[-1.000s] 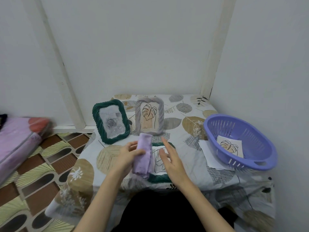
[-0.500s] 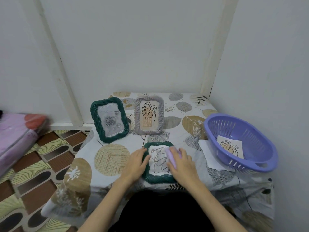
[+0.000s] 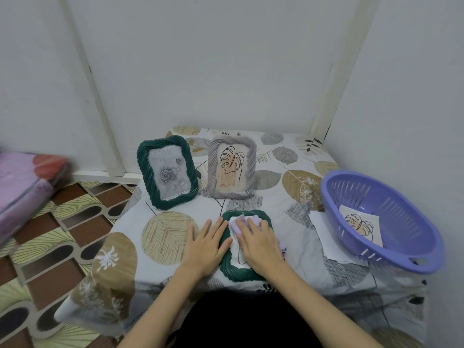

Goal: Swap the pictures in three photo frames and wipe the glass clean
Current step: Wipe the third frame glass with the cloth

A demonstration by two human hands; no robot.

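A person sat at a small table (image 3: 296, 262) covered by a cloth printed with large leaves, seen from above through a camera on their head. A dark green frame (image 3: 227, 268) lay flat on the cloth at the near edge of the table, directly in front of the person. The right hand (image 3: 258, 243) lay palm down on a folded lilac cloth (image 3: 236, 226), pressing it against the glass of that frame; the fingers were straight and close together, pointing away from the body. The cloth showed beyond the fingertips and again at the outer side of the hand. The left hand (image 3: 207, 243) rested flat on the table just beside the frame, its fingers straight and slightly spread, the inner ones touching the frame's left edge.

Farther back, two more frames stood upright, tilted slightly backward, side by side and near each other. The one on the left was a second green frame (image 3: 167, 172) holding a grey rose picture. The one on the right was a grey frame (image 3: 232, 167) holding a line drawing of a leaf.

On the right side of the table sat a purple basket (image 3: 406, 222) with slotted walls. A leaf picture (image 3: 361, 226) lay inside it. A white sheet (image 3: 324, 234) lay on the table, partly under the basket's near-left side.

On the left, a folded pink blanket (image 3: 22, 189) lay on a patterned floor (image 3: 57, 234).
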